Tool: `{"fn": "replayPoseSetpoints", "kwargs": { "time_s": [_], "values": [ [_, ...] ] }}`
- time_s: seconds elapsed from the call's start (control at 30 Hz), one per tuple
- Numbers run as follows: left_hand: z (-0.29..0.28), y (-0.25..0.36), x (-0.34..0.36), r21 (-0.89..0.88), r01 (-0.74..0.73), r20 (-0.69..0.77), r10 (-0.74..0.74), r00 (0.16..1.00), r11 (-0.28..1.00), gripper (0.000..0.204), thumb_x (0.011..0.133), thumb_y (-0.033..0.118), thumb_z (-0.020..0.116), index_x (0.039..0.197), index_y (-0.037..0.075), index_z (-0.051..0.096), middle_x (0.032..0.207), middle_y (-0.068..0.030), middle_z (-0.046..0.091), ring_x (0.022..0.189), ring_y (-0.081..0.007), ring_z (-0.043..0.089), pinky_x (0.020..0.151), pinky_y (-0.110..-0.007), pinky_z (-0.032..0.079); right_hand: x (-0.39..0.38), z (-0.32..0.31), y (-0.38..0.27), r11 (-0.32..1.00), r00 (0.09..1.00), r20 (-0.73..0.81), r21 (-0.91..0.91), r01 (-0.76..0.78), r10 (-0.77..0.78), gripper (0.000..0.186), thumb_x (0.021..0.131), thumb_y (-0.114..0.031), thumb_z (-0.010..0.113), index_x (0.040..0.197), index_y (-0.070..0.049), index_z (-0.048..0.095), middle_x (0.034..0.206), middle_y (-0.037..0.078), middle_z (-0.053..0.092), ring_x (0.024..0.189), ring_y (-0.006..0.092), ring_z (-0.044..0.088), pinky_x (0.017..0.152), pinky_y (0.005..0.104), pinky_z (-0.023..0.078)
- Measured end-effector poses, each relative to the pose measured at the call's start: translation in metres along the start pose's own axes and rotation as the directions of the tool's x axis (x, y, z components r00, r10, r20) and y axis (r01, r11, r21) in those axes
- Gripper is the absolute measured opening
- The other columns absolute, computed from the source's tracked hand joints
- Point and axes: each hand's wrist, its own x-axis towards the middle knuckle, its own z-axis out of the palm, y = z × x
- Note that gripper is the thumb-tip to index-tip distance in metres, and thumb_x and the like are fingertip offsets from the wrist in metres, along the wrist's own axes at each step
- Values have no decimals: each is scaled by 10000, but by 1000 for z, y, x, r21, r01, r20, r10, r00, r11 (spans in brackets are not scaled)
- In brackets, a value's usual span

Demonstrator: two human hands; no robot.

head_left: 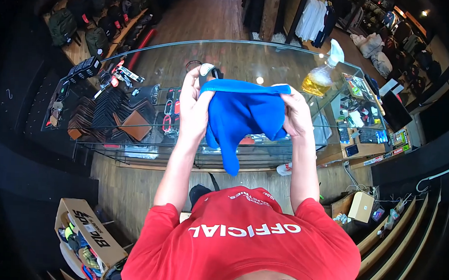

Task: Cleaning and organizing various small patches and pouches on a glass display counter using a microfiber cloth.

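A blue cloth [245,113] hangs between my hands above the glass counter, its upper edge drawn taut and its lower part falling in folds. One narrow end dangles below the rest. My left hand [192,101] pinches the cloth's left upper corner between thumb and fingers. The right upper corner is gripped by my right hand [298,113], and its fingertips are partly hidden. Just beyond my left fingers shows a small dark thing with a rounded white part [207,69]; I cannot tell whether my hand touches it.
A spray bottle [319,76] with yellow liquid stands on the glass counter [238,44] at the far right. Brown wallets [135,125] and red carabiner-like items [168,116] lie at the left. An open cardboard box [92,232] sits on the floor at lower left.
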Motion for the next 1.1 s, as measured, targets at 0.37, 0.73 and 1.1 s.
{"fn": "replayPoseSetpoints", "kwargs": {
  "time_s": [0.37,0.73,1.1],
  "values": [
    [-85,28,99,87,104,308,-126,943,991,534,845,136,722,1296,10,465,1020,-44,637,902,-80,577,823,-254,462,76,37,-33,937,984,-176,347,26,38,246,966,-304,599,911,-70,651,878,92,699,815,217,667,781,388,555],
    [-95,51,99,-212,63,277,-2,961,975,225,1008,178,496,1150,12,547,935,-33,623,742,-63,540,717,-216,435,74,180,21,158,372,63,-831,534,-926,77,913,-124,656,916,-61,702,859,35,583,821,158,542,753,266,438],
    [-95,46,81,-423,99,221,-3,975,901,154,1026,167,408,1058,43,493,910,-3,529,793,-60,502,697,-217,413,86,212,84,-36,521,370,-839,543,-769,376,795,-4,673,1168,-50,676,952,129,592,826,291,574,723,357,488]
  ]
}}
